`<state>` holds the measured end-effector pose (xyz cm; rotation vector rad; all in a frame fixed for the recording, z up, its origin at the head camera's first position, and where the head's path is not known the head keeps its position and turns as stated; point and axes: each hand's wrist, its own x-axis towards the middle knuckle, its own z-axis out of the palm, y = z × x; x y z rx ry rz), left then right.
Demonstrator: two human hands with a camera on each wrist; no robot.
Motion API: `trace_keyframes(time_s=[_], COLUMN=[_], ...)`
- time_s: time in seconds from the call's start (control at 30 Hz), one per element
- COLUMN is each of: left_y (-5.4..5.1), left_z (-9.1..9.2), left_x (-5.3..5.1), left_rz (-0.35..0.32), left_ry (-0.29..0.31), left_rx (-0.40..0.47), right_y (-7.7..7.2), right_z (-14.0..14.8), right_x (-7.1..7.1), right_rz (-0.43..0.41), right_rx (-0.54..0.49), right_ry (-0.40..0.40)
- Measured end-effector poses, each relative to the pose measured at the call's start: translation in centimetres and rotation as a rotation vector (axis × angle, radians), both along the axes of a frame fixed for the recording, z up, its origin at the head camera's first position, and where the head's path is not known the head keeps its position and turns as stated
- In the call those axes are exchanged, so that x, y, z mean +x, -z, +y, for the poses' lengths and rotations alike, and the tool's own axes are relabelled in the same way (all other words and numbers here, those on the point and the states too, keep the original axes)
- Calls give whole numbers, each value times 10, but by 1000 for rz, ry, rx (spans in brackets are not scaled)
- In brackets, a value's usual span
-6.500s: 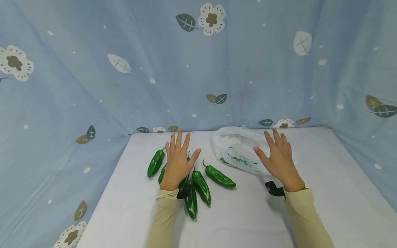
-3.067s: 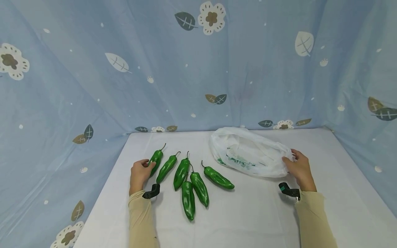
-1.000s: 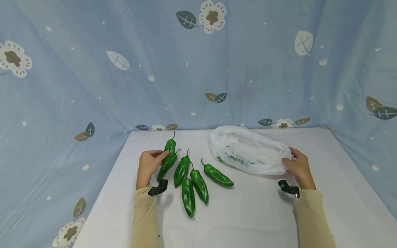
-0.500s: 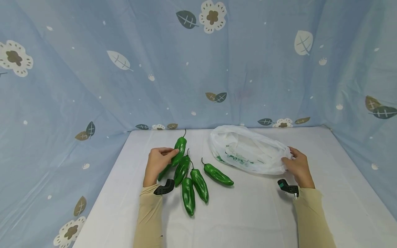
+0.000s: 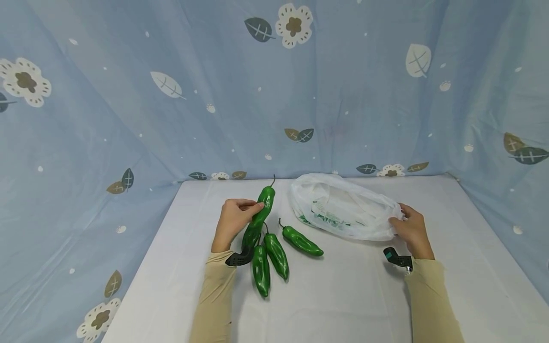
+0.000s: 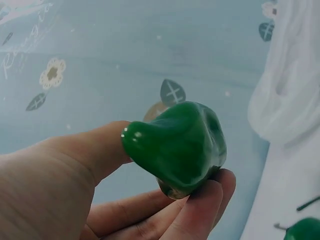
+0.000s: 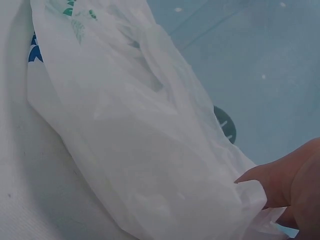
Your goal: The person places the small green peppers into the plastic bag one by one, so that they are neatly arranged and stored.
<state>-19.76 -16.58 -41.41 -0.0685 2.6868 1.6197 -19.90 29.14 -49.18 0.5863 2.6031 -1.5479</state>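
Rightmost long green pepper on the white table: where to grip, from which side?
Pinch the long green pepper across its thick middle, probably from above: it lies on the white table touching nothing else, with room along both long sides. Its thin stem looks a weaker hold.

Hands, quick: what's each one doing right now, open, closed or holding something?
Left hand: holding a green pepper between thumb and fingers.
Right hand: holding the white plastic bag by its edge.
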Motion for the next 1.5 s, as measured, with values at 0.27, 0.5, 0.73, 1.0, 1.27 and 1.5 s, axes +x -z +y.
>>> trace_keyframes(time_s=[0.27, 0.5, 0.73, 1.0, 1.27, 1.5], left_y=[2, 0, -3, 0, 0, -3], left_z=[17, 34, 48, 62, 78, 95], left_x=[-4, -7, -12, -16, -20, -25], left_rz=[17, 49, 40, 49, 43, 45], left_ry=[34, 99, 132, 165, 212, 239], left_rx=[-1, 5, 27, -20, -3, -11], right_y=[1, 0, 2, 3, 3, 2], right_z=[0, 1, 1, 2, 3, 3], right_x=[0, 1, 0, -1, -1, -1], right_rz=[12, 16, 10, -6, -3, -5], right_rx=[-5, 15, 17, 4, 2, 1], right_ry=[-9, -19, -8, 5, -5, 0])
